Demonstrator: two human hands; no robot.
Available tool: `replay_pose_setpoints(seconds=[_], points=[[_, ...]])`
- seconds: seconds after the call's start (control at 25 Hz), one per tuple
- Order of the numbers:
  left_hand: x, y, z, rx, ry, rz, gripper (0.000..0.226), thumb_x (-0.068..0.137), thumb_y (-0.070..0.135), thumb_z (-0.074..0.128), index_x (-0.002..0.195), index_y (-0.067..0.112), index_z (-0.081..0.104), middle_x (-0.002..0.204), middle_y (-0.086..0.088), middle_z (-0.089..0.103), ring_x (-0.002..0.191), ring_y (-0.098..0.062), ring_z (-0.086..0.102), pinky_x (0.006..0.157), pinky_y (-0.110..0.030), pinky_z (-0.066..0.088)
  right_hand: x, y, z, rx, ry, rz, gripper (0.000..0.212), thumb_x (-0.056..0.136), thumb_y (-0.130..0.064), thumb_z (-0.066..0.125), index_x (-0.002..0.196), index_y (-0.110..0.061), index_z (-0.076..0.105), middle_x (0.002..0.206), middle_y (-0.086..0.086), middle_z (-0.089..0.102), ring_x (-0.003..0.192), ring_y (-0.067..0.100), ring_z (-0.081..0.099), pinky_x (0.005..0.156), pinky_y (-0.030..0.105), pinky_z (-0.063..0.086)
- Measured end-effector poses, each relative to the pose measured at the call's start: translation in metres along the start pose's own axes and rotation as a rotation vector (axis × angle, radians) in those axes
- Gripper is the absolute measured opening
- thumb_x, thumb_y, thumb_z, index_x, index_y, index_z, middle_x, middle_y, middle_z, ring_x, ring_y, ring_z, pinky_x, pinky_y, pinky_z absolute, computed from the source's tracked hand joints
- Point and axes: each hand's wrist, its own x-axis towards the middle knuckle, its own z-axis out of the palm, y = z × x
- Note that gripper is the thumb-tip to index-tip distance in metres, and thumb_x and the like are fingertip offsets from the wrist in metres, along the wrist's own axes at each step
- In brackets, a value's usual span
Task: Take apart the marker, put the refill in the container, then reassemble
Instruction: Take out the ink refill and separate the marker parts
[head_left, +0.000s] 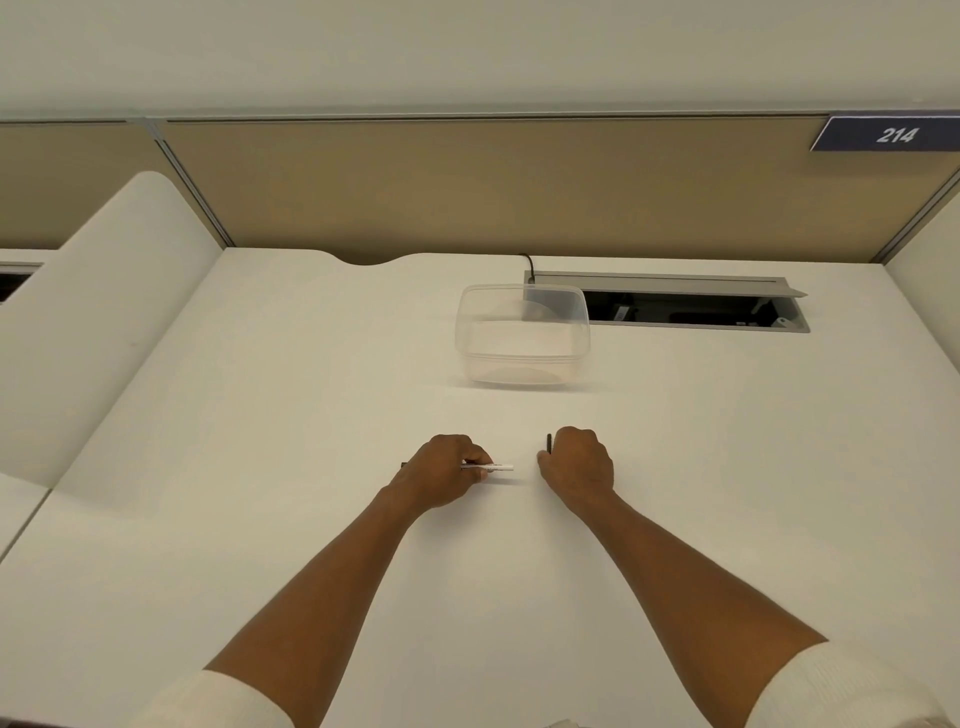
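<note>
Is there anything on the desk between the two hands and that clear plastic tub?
No. In the head view, only bare white desk lies between the left hand, the right hand and the clear tub.

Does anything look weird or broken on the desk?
Nothing is broken. The marker in the left hand is in pieces; the right hand holds a small black part. The clear container stands upright.

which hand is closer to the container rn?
Right, narrowly. The right hand, gripping a small black piece, sits just below the container. The left hand, holding the marker, lies below and further to its left.
</note>
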Motion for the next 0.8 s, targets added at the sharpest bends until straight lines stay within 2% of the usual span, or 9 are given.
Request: replay_pose_setpoints(seconds=[0.16, 0.28, 0.36, 0.44, 0.48, 0.56, 0.68, 0.8], points=[[-0.001, 0.000, -0.002, 0.021, -0.002, -0.010, 0.015, 0.091, 0.024, 0.062, 0.100, 0.029, 0.073, 0.084, 0.015, 0.055, 0.081, -0.009, 0.053, 0.071, -0.024, 0.040, 0.001, 0.002, -0.009, 0.062, 0.055, 0.048, 0.037, 0.092, -0.040, 0.049, 0.071, -0.010, 0.051, 0.079, 0.007, 0.057, 0.072, 0.031, 0.056, 0.064, 0.030, 0.042], [0.002, 0.003, -0.005, 0.045, -0.009, -0.012, 0.016, 0.092, 0.025, 0.061, 0.101, 0.032, 0.072, 0.088, 0.013, 0.059, 0.086, -0.011, 0.056, 0.071, -0.025, 0.040, 0.009, 0.000, -0.022, 0.183, 0.034, 0.007, 0.039, 0.092, -0.040, 0.051, 0.066, -0.011, 0.057, 0.077, 0.008, 0.066, 0.077, 0.031, 0.064, 0.068, 0.034, 0.051], [0.006, 0.008, -0.009, 0.094, -0.009, 0.032, 0.017, 0.092, 0.026, 0.061, 0.104, 0.032, 0.072, 0.094, 0.008, 0.063, 0.091, -0.014, 0.059, 0.077, -0.030, 0.045, 0.013, -0.004, -0.033, 0.308, -0.116, -0.115, 0.038, 0.091, -0.037, 0.059, 0.064, -0.011, 0.062, 0.076, 0.008, 0.069, 0.073, 0.023, 0.064, 0.070, 0.034, 0.053], [0.011, 0.018, -0.013, 0.168, -0.004, 0.074, 0.020, 0.092, 0.026, 0.062, 0.108, 0.031, 0.072, 0.099, 0.007, 0.067, 0.094, -0.016, 0.061, 0.081, -0.034, 0.048, 0.010, -0.011, -0.044, 0.368, -0.353, -0.188, 0.033, 0.090, -0.036, 0.064, 0.080, -0.006, 0.071, 0.078, 0.003, 0.072, 0.065, 0.012, 0.059, 0.062, 0.026, 0.049], [0.013, 0.023, -0.014, 0.202, -0.003, 0.088, 0.021, 0.091, 0.025, 0.062, 0.108, 0.031, 0.072, 0.100, 0.007, 0.068, 0.094, -0.017, 0.061, 0.081, -0.034, 0.048, 0.009, -0.013, -0.048, 0.354, -0.439, -0.217, 0.030, 0.088, -0.035, 0.066, 0.086, -0.006, 0.073, 0.079, 0.001, 0.072, 0.064, 0.010, 0.057, 0.060, 0.024, 0.047], [0.018, 0.030, -0.017, 0.236, -0.005, 0.106, 0.022, 0.090, 0.023, 0.064, 0.108, 0.032, 0.073, 0.100, 0.006, 0.069, 0.093, -0.018, 0.063, 0.079, -0.035, 0.049, 0.009, -0.014, -0.051, 0.267, -0.498, -0.278, 0.022, 0.084, -0.032, 0.070, 0.089, -0.011, 0.074, 0.079, -0.002, 0.068, 0.065, 0.011, 0.056, 0.062, 0.024, 0.046], [0.020, 0.034, -0.020, 0.226, -0.001, 0.129, 0.022, 0.089, 0.024, 0.066, 0.109, 0.032, 0.073, 0.099, 0.006, 0.070, 0.093, -0.017, 0.063, 0.078, -0.037, 0.049, 0.010, -0.017, -0.049, 0.156, -0.457, -0.354, 0.014, 0.081, -0.032, 0.075, 0.086, -0.019, 0.072, 0.076, -0.008, 0.059, 0.067, 0.009, 0.052, 0.062, 0.021, 0.041], [0.020, 0.034, -0.020, 0.192, 0.050, 0.149, 0.024, 0.087, 0.025, 0.068, 0.110, 0.029, 0.072, 0.102, 0.007, 0.070, 0.099, -0.015, 0.063, 0.080, -0.036, 0.050, 0.012, -0.021, -0.046, 0.117, -0.425, -0.368, 0.015, 0.080, -0.029, 0.075, 0.085, -0.015, 0.071, 0.073, -0.010, 0.056, 0.066, 0.009, 0.050, 0.059, 0.021, 0.039]])
